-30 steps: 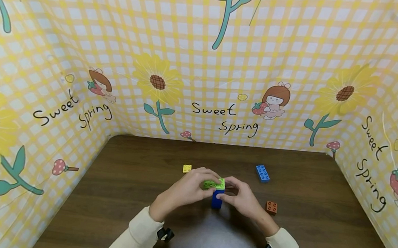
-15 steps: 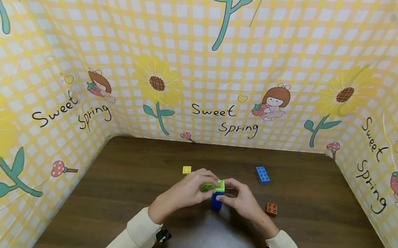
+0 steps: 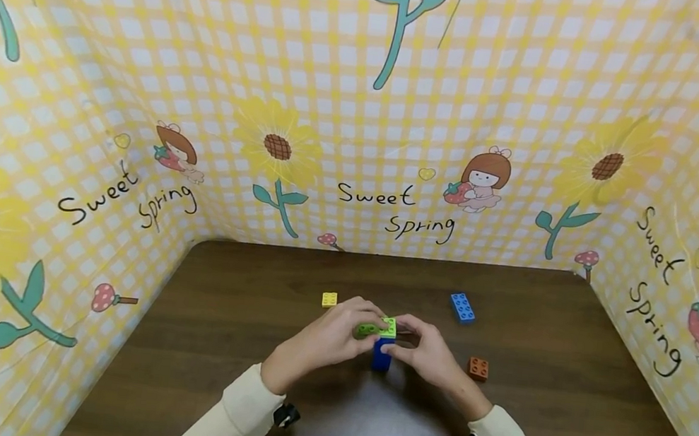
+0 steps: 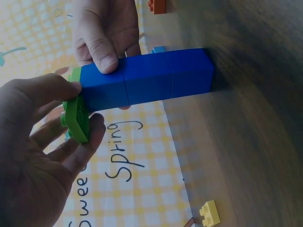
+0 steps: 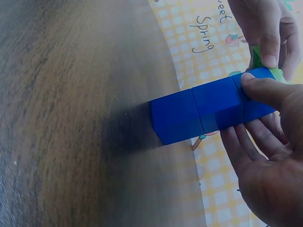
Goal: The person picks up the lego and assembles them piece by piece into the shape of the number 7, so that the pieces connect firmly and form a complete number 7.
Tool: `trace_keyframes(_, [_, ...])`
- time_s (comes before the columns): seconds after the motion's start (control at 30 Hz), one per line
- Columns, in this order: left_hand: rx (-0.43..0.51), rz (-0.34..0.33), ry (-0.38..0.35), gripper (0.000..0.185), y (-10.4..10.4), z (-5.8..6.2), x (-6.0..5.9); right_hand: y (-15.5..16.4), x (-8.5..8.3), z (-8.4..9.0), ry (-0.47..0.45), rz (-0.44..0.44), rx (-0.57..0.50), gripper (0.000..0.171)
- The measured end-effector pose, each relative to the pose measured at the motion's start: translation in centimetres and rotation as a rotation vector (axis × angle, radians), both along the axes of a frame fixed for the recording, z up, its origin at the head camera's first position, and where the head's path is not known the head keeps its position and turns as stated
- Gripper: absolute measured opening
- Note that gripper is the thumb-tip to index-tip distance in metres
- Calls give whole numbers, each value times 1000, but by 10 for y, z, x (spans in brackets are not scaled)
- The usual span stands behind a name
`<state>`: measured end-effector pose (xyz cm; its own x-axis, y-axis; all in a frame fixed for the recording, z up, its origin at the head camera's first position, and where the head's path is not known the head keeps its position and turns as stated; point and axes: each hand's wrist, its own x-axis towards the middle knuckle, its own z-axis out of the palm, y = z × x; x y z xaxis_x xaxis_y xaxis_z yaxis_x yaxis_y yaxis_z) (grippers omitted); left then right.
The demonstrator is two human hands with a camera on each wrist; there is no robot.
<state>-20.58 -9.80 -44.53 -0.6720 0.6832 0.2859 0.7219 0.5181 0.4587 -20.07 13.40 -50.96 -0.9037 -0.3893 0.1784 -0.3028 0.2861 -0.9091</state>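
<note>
Three dark blue toy bricks form an upright tower (image 4: 149,78) standing on the table. A flat light green brick (image 3: 388,327) lies across its top and juts out to the left, with studs facing up. My left hand (image 3: 340,331) pinches the green brick, thumb on the near side and fingers behind. With thumb and fingers my right hand (image 3: 428,350) grips the top part of the tower from the right. In the right wrist view the thumb presses on the upper blue brick (image 5: 259,74).
On the brown table (image 3: 211,374) lie a small yellow brick (image 3: 329,300) behind my left hand, a longer blue brick (image 3: 462,307) at the back right and an orange-brown brick (image 3: 478,369) right of my right hand. A checked cloth (image 3: 359,127) walls in the back and sides.
Hardly anything differs. Both hands stay at the tower, and the green brick keeps its place on top.
</note>
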Motion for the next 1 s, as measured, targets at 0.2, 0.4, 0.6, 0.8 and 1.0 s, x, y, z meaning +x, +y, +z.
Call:
trace_keyframes(0.2, [-3,3,2,22,1,0,0,1,-1,3,-5,-21,28,37])
trace_keyframes(0.4, [36,20,-25,26,0,-5,3,1,-1,4,6,9,30,38])
trace_keyframes(0.6, [105,45,-89,34,1,-13,5,1,-1,3,-2,7,46,38])
trace_keyframes(0.8, [153,76,-185,51,0,-22,4,2,1,4,18,13,48,40])
trace_keyframes(1.0, [238,93,-255,59,-7,-36,1,2,2,3,25,7,56,40])
